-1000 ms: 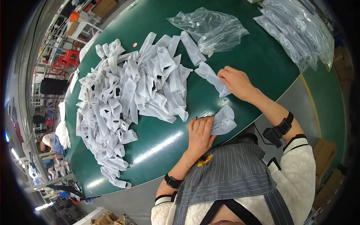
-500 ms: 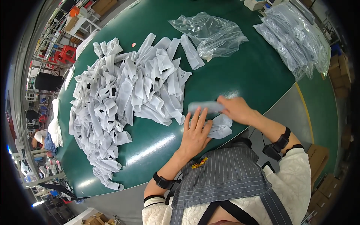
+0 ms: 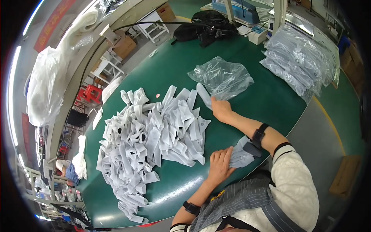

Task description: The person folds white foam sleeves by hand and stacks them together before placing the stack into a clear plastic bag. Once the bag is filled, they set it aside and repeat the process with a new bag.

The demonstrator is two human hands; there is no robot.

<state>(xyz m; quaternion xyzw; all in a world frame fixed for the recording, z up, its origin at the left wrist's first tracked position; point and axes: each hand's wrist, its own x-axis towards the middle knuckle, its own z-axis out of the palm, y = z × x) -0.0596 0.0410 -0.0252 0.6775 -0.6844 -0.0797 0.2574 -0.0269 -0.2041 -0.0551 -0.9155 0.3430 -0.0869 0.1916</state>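
A greyish-white frosted packet (image 3: 242, 154) lies near the table's front edge. My left hand (image 3: 221, 167) is at its left side, fingers close together over that edge and thumb low beside it. Farther off, my right hand (image 3: 223, 111) is closed at the near end of a narrow folded frosted pouch (image 3: 203, 94); its fingertips are partly hidden. Just beyond that pouch a crumpled clear plastic bag (image 3: 222, 77) lies on the table. To the left spreads a large heap of similar white folded pouches (image 3: 143, 145), some with dark openings.
The green table (image 3: 181, 185) has a curved edge. Several filled clear bags (image 3: 297, 62) are stacked at its far right. A black cloth bundle (image 3: 205, 29) and a small white box (image 3: 257, 36) sit at the back. A cardboard box (image 3: 345, 176) stands on the floor at right.
My right hand has moved away from my left, out to the folded pouch by the clear bag. My left hand has stayed by the near packet. The view has tilted up.
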